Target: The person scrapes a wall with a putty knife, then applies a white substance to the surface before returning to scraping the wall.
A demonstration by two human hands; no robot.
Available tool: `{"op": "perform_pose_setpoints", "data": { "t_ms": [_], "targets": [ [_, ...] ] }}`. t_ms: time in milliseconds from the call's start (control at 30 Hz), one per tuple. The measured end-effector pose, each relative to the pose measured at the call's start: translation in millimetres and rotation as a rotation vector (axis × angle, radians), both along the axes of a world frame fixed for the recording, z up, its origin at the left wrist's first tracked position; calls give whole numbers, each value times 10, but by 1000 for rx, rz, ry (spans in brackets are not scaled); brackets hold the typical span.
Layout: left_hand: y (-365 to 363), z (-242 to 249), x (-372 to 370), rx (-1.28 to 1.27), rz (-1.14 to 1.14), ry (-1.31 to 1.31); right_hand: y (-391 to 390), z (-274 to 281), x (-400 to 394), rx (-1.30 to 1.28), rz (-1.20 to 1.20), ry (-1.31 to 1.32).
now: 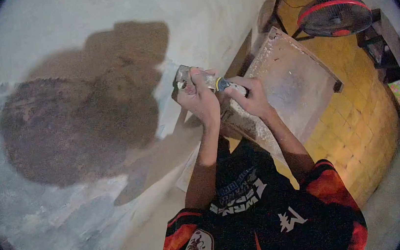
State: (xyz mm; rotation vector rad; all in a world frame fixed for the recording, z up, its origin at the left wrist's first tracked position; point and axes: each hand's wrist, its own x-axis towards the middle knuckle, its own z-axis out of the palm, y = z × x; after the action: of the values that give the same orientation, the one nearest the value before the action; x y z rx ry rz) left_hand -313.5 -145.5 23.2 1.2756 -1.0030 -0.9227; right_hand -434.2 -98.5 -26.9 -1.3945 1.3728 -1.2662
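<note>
Both my hands meet close to the plastered wall (78, 50). My left hand (201, 101) is wrapped around the blade end of a putty knife (184, 80), which is smeared with grey plaster. The knife's handle, marked by a yellow and blue band (220, 83), is held in my right hand (252, 100). Just beneath both hands sits a plaster-caked flat tool (239, 120); I cannot tell which hand supports it. The knife's tip is close to the wall, and whether it touches is unclear.
The wall carries a large dark shadow (81, 123) and grey wet patches lower left. A plaster-stained flat board (298, 81) lies to the right over the yellow tiled floor (362, 121). A red-rimmed fan (334, 15) stands at the upper right.
</note>
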Motion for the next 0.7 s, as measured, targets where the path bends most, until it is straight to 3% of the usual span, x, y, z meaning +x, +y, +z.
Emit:
{"op": "perform_pose_setpoints", "data": {
  "t_ms": [500,600,700],
  "targets": [
    [48,127,-74,61,57,96,30,30,24,-100,-38,29],
    [56,177,-27,-91,47,-17,17,182,35,-56,27,-42],
    [31,341,117,-95,182,-126,-48,473,120,-67,146,-54]
  ]
}}
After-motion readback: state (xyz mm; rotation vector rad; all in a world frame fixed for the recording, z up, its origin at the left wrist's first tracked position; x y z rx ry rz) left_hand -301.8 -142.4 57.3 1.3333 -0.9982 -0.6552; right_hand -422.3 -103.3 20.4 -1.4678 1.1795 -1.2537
